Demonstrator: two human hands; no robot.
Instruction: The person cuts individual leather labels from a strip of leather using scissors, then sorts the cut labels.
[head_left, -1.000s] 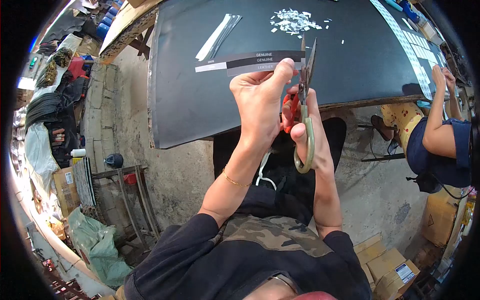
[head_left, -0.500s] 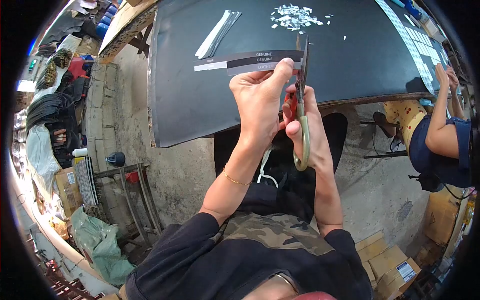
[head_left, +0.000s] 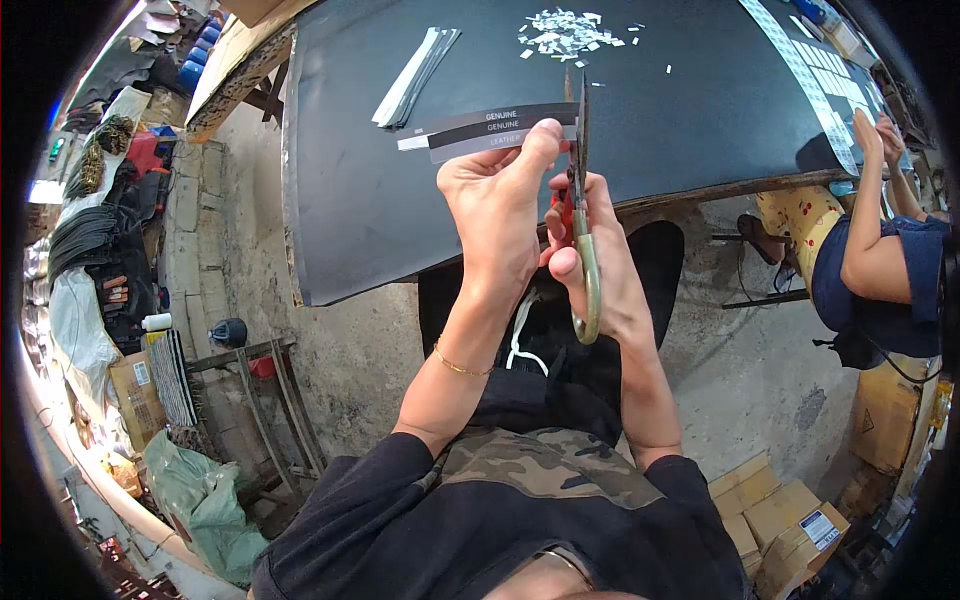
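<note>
Between its thumb and fingers, my left hand pinches a few overlapping printed strips, dark and grey, lettered GENUINE and LEATHER. My right hand is wrapped round scissors with greenish handles, their dark blades pointing away from me. The blades stand at the right end of the strips; whether they touch the strips is hard to tell. Beyond them on the black table lies a heap of small white pieces. A bundle of long pale strips rests to the left of the heap.
At the right, a co-worker has both hands near rows of white labels. Cardboard boxes stand on the floor at the lower right. Along the left are a metal frame, a green sack and piled materials.
The view has shifted slightly, so the table and hands appear further left. My hands keep nearly the same pose, holding the strips and scissors. The co-worker's hands have moved slightly.
</note>
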